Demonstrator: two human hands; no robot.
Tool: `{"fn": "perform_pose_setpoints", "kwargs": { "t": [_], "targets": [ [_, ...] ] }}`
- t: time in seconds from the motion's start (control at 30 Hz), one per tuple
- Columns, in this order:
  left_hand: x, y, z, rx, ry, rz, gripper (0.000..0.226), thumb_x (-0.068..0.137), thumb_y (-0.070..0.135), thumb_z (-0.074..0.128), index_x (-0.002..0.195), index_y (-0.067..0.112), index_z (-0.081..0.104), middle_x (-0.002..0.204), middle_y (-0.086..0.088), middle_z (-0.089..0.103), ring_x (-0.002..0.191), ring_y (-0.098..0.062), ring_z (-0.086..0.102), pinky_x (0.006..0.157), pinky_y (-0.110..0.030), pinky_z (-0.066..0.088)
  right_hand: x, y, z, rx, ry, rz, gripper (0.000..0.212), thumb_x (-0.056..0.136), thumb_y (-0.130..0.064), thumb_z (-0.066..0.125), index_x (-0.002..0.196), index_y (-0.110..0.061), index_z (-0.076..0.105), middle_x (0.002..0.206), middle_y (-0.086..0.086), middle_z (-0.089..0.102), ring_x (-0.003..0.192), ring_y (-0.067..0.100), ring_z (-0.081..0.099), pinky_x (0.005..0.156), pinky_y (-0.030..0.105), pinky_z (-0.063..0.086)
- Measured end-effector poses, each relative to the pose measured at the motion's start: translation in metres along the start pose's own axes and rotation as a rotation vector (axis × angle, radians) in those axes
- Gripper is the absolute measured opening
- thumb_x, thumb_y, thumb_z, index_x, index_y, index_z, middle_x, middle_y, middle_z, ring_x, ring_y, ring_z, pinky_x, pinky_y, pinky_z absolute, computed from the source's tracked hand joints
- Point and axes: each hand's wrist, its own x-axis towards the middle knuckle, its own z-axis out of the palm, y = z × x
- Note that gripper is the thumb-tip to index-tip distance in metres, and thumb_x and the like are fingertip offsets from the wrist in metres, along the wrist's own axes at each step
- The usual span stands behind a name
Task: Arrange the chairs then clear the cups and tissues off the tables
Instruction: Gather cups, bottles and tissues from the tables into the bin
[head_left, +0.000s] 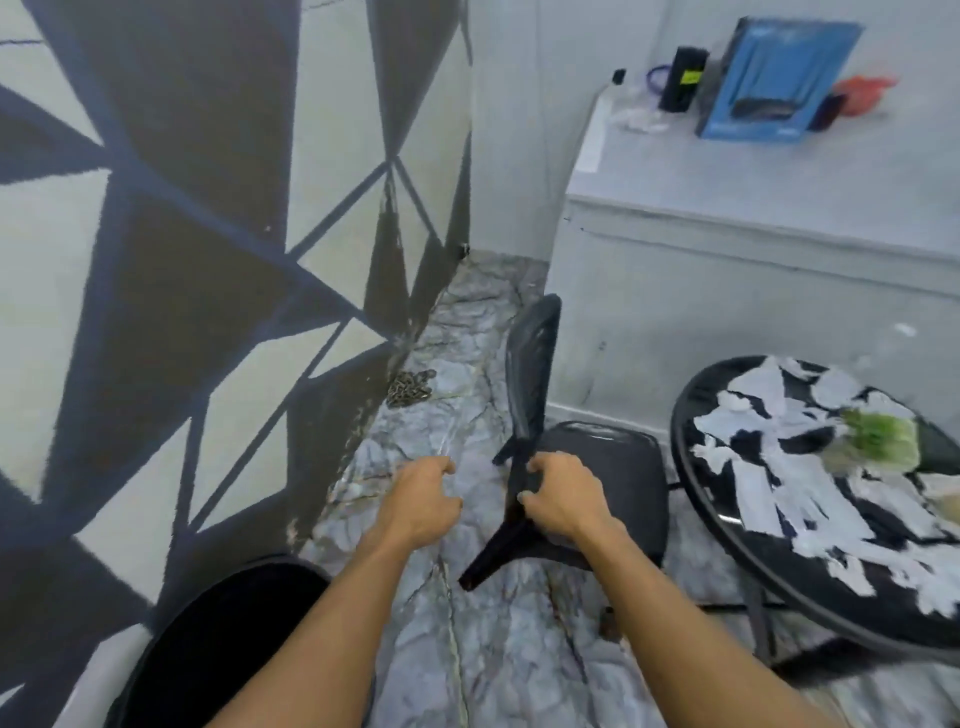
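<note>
Low in the middle of the frame, the right hand has its grip wrapped tight around the dark back frame of the black chair, fingers curled over the edge just where the backrest meets the seat. The left hand hangs a little to the left of it, loosely curled, holding nothing and not touching the chair. The chair stands right of centre, between the patterned wall at the left and the round tabletop at the lower right; its backrest runs up and away toward the middle of the frame, while the seat spreads rightward, its far edge just beside the tabletop's rim. So the chair lies right of both hands, and the right hand alone can steer it. White torn tissues litter the tabletop; a blurred greenish thing among them may be a cup, though motion blur leaves that uncertain.
</note>
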Motion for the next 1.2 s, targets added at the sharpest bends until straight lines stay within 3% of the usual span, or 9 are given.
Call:
{"fn": "perform_pose_setpoints", "kwargs": {
  "t": [0.07, 0.2, 0.5, 0.63, 0.73, 0.93, 1.1, 1.2],
  "targets": [
    [0.012, 0.049, 0.026, 0.032, -0.072, 0.085, 0.053, 0.083, 0.030, 0.066, 0.134, 0.021, 0.056, 0.138, -0.004, 0.055, 0.125, -0.021, 0.053, 0.099, -0.031, 0.045, -0.012, 0.051, -0.024, 0.041, 0.071, 0.091, 0.038, 0.080, -0.031, 0.066, 0.115, -0.019, 0.066, 0.121, 0.001, 0.065, 0.107, 0.024, 0.062, 0.088, 0.038, 0.053],
    [0.021, 0.153, 0.083, 0.092, -0.137, 0.275, 0.048, 0.087, 0.032, 0.069, 0.132, 0.021, 0.057, 0.132, 0.002, 0.057, 0.124, -0.020, 0.054, 0.101, -0.037, 0.047, -0.039, 0.149, -0.072, 0.102, 0.168, 0.238, 0.048, 0.083, -0.034, 0.069, 0.129, -0.021, 0.062, 0.131, -0.002, 0.062, 0.119, 0.020, 0.059, 0.097, 0.035, 0.049],
    [0.020, 0.331, 0.188, 0.092, -0.283, 0.520, 0.051, 0.088, 0.030, 0.067, 0.136, 0.021, 0.056, 0.137, 0.003, 0.055, 0.123, -0.017, 0.054, 0.104, -0.035, 0.044, -0.092, 0.309, -0.147, 0.192, 0.312, 0.454, 0.049, 0.082, -0.032, 0.069, 0.129, -0.021, 0.061, 0.133, 0.001, 0.060, 0.120, 0.022, 0.057, 0.096, 0.035, 0.048],
    [0.029, 0.374, 0.221, 0.140, -0.333, 0.576, 0.054, 0.085, 0.034, 0.064, 0.137, 0.024, 0.053, 0.141, 0.003, 0.052, 0.128, -0.018, 0.050, 0.105, -0.040, 0.044, -0.098, 0.351, -0.163, 0.208, 0.342, 0.519, 0.048, 0.083, -0.035, 0.069, 0.129, -0.022, 0.061, 0.135, 0.001, 0.057, 0.121, 0.022, 0.056, 0.094, 0.037, 0.049],
    [0.041, 0.399, 0.239, 0.172, -0.364, 0.615, 0.052, 0.088, 0.034, 0.064, 0.138, 0.023, 0.052, 0.143, 0.003, 0.050, 0.132, -0.019, 0.046, 0.106, -0.035, 0.041, -0.094, 0.373, -0.170, 0.245, 0.358, 0.558, 0.050, 0.079, -0.035, 0.067, 0.128, -0.024, 0.061, 0.133, -0.002, 0.059, 0.115, 0.019, 0.059, 0.089, 0.034, 0.050],
    [0.084, 0.447, 0.272, 0.136, -0.397, 0.673, 0.052, 0.087, 0.036, 0.064, 0.136, 0.028, 0.051, 0.141, 0.005, 0.051, 0.128, -0.019, 0.049, 0.105, -0.040, 0.044, -0.069, 0.414, -0.193, 0.261, 0.389, 0.617, 0.037, 0.078, -0.028, 0.068, 0.113, -0.017, 0.067, 0.116, 0.001, 0.066, 0.104, 0.022, 0.062, 0.084, 0.036, 0.054],
    [0.120, 0.502, 0.290, 0.071, -0.380, 0.749, 0.036, 0.086, 0.025, 0.067, 0.121, 0.019, 0.063, 0.119, 0.002, 0.064, 0.111, -0.020, 0.059, 0.093, -0.034, 0.048, -0.046, 0.448, -0.217, 0.281, 0.436, 0.680, 0.049, 0.083, -0.029, 0.069, 0.130, -0.022, 0.059, 0.132, -0.002, 0.059, 0.116, 0.019, 0.058, 0.092, 0.034, 0.049],
    [0.138, 0.527, 0.299, 0.068, -0.381, 0.759, 0.044, 0.083, 0.028, 0.070, 0.126, 0.021, 0.061, 0.123, 0.002, 0.062, 0.110, -0.019, 0.058, 0.095, -0.034, 0.049, -0.033, 0.466, -0.226, 0.286, 0.457, 0.688, 0.049, 0.082, -0.031, 0.070, 0.129, -0.025, 0.059, 0.134, -0.003, 0.058, 0.121, 0.017, 0.055, 0.095, 0.030, 0.045]
  ]
}}
